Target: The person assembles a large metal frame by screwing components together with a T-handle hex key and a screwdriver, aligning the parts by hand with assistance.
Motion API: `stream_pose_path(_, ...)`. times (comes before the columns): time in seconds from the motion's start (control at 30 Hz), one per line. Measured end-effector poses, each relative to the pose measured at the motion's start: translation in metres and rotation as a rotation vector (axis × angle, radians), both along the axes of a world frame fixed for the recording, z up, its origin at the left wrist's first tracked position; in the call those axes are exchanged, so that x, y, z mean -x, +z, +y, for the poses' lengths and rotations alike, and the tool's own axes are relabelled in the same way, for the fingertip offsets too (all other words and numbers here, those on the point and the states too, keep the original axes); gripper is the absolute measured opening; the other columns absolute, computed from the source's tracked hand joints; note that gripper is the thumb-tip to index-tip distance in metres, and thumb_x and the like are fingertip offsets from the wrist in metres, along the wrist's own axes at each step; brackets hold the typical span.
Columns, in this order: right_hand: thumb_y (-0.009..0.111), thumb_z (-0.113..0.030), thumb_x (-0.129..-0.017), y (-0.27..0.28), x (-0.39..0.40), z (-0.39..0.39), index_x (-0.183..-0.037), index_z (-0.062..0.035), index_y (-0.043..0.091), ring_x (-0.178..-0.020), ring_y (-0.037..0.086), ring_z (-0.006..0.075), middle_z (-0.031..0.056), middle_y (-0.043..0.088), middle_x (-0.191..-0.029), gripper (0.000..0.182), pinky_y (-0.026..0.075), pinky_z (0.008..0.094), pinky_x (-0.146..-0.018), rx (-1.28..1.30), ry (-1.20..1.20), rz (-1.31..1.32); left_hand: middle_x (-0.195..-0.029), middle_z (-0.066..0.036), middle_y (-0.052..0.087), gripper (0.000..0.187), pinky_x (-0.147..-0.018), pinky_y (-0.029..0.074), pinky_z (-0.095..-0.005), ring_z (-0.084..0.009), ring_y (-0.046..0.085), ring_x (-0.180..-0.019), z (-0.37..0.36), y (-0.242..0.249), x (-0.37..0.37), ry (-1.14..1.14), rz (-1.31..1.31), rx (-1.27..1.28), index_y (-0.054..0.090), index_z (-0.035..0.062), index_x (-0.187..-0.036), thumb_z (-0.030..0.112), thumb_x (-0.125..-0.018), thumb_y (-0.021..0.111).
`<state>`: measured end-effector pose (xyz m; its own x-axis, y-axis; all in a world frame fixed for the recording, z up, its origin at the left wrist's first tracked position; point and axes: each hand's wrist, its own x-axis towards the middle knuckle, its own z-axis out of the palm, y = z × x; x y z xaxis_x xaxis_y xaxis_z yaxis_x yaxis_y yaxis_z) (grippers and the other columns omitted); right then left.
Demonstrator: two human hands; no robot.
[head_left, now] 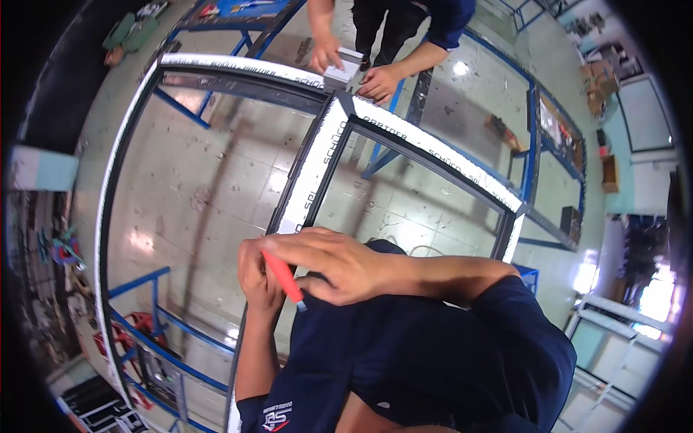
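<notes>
My right hand (pixel 339 265) is closed around a red-handled tool (pixel 281 276) with a short metal tip that points down toward my body. Its exact kind I cannot make out. Right beside it, my left hand (pixel 258 274) has its fingers curled over the near part of the middle bar (pixel 310 180) of a large frame; what its fingers grip is hidden. White film printed "SCHÜCO" covers the dark profiles. Two sections of the frame meet at a corner joint (pixel 342 102) at the far end of the bar.
Across the frame stands another person, one hand (pixel 326 54) on a small grey-white block (pixel 346 66) and the other hand (pixel 380 83) near the joint. Blue metal stands (pixel 415 101) support the frame. A ladder (pixel 613 346) is at right, a tool tray (pixel 242 9) at the top.
</notes>
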<state>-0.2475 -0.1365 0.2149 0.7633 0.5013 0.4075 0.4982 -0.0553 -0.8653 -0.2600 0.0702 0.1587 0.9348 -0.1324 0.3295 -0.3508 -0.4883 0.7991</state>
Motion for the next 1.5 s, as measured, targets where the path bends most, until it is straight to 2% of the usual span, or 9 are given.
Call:
stream_pose_path(0.17,0.072,0.002,-0.08,-0.02,0.037,-0.1,-0.143,-0.0034,0.053,-0.118,0.064,0.0351,0.0177,0.061,-0.137,0.066,0.051,0.0432,-0.101,0.171,-0.275,0.13,-0.086,-0.014,0.059,0.011,-0.072,0.048,-0.0383,-0.0307,0.059,-0.077,-0.066,0.017,-0.006,-0.117,-0.014,-0.081,0.069,0.0003,-0.096,0.0,-0.089,0.061)
stream_pose_path(0.6,0.067,-0.012,-0.095,-0.163,0.148,-0.251,-0.142,-0.0069,0.054,-0.091,0.068,0.0195,0.0141,0.069,-0.11,0.05,0.053,0.0327,-0.081,0.023,-0.792,1.018,-0.081,-0.015,0.055,0.013,-0.066,0.046,-0.0396,-0.0329,0.056,-0.072,-0.189,0.008,0.016,-0.376,0.096,-0.194,0.063,-0.0016,-0.082,0.006,-0.086,0.072)
stream_pose_path(0.77,0.068,-0.02,-0.093,-0.231,0.235,-0.275,-0.156,-0.0091,0.03,-0.09,0.064,0.0296,0.0191,0.058,-0.123,0.074,0.053,0.0428,-0.07,-0.624,-1.266,1.549,-0.076,-0.008,0.046,0.028,-0.057,0.037,-0.031,-0.0192,0.043,-0.063,-0.196,-0.012,0.022,-0.401,0.101,-0.163,0.051,-0.0027,-0.076,0.001,-0.086,0.076)
stream_pose_path(0.93,0.068,-0.02,-0.092,-0.262,0.28,-0.259,-0.16,-0.0164,0.014,-0.093,0.063,0.032,0.0161,0.051,-0.116,0.087,0.055,0.0481,-0.074,-0.988,-1.616,1.48,-0.075,-0.009,0.047,0.028,-0.057,0.037,-0.0311,-0.0199,0.043,-0.063,-0.211,-0.013,0.013,-0.522,0.111,-0.141,0.05,-0.0029,-0.077,0.0,-0.085,0.076)
stream_pose_path(1.03,0.066,-0.036,-0.096,-0.293,0.32,-0.242,-0.12,-0.0077,0.052,-0.095,0.063,0.0303,0.0112,0.054,-0.111,0.039,0.052,0.0454,-0.08,-1.017,-1.735,1.373,-0.072,-0.012,0.044,0.021,-0.06,0.041,-0.0359,-0.0252,0.046,-0.064,-0.218,-0.001,0.001,-0.667,0.089,-0.13,0.054,-0.0031,-0.075,0.002,-0.08,0.074)
stream_pose_path(1.13,0.061,-0.036,-0.1,-0.305,0.342,-0.24,-0.149,-0.0075,0.041,-0.098,0.064,0.0317,0.0191,0.051,-0.142,0.061,0.053,0.0461,-0.089,-1.241,-1.859,1.235,-0.074,-0.011,0.05,0.025,-0.061,0.043,-0.0407,-0.0317,0.051,-0.066,-0.218,-0.005,-0.009,-0.786,0.061,-0.12,0.061,0.002,-0.074,0.016,-0.082,0.08)
stream_pose_path(1.2,0.059,-0.036,-0.101,-0.286,0.335,-0.224,-0.15,-0.0105,0.04,-0.098,0.064,0.0315,0.0188,0.05,-0.142,0.058,0.054,0.0468,-0.086,-1.15,-1.975,1.149,-0.074,-0.011,0.052,0.026,-0.061,0.043,-0.0392,-0.0309,0.054,-0.067,-0.217,-0.003,-0.01,-0.83,-0.019,-0.142,0.06,0.001,-0.073,0.013,-0.081,0.082)
stream_pose_path(1.33,0.06,-0.036,-0.101,-0.314,0.352,-0.21,-0.144,-0.0113,0.046,-0.093,0.064,0.03,0.0163,0.061,-0.119,0.051,0.055,0.0444,-0.079,-1.129,-1.668,1.368,-0.075,-0.009,0.055,0.03,-0.062,0.047,-0.0436,-0.0335,0.058,-0.067,-0.206,0.001,-0.012,-0.773,-0.059,-0.118,0.061,0.0055,-0.069,0.023,-0.08,0.083)
stream_pose_path(1.5,0.063,-0.028,-0.099,-0.293,0.326,-0.191,-0.134,-0.0071,0.055,-0.08,0.066,0.0266,0.015,0.066,-0.097,0.041,0.056,0.0391,-0.072,-0.407,-1.325,1.305,-0.079,-0.008,0.059,0.024,-0.064,0.049,-0.0428,-0.0333,0.061,-0.07,-0.152,-0.008,-0.007,-0.666,0.008,0.003,0.065,0.005,-0.072,0.02,-0.079,0.082)
